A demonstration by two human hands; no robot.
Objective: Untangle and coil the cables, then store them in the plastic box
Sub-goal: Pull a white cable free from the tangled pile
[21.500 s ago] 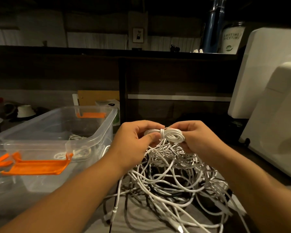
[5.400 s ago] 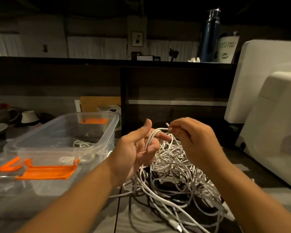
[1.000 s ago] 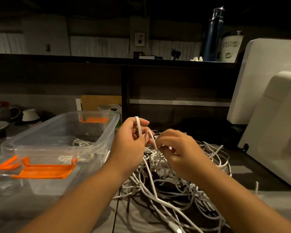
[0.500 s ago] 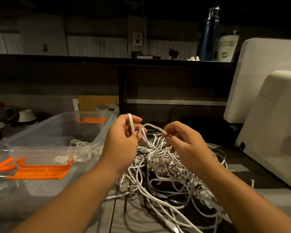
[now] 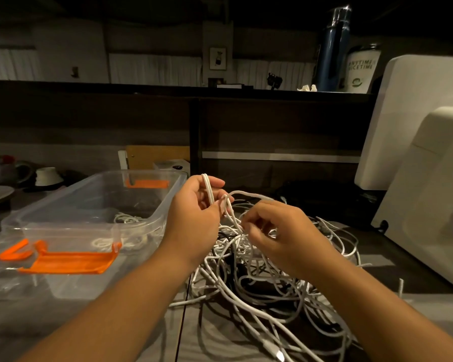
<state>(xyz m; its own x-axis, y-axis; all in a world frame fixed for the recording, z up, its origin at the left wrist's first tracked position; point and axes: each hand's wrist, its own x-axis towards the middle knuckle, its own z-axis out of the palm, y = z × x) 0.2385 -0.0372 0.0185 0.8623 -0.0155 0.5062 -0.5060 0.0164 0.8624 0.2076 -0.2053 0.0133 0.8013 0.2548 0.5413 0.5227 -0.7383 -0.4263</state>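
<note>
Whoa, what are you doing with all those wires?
A person is untangling a pile of white cables on the table. The left hand holds up a cable loop while the right hand pinches strands at the top of the pile. To the left, the open plastic box holds a few coiled cables. Most of the pile is still knotted.
</note>
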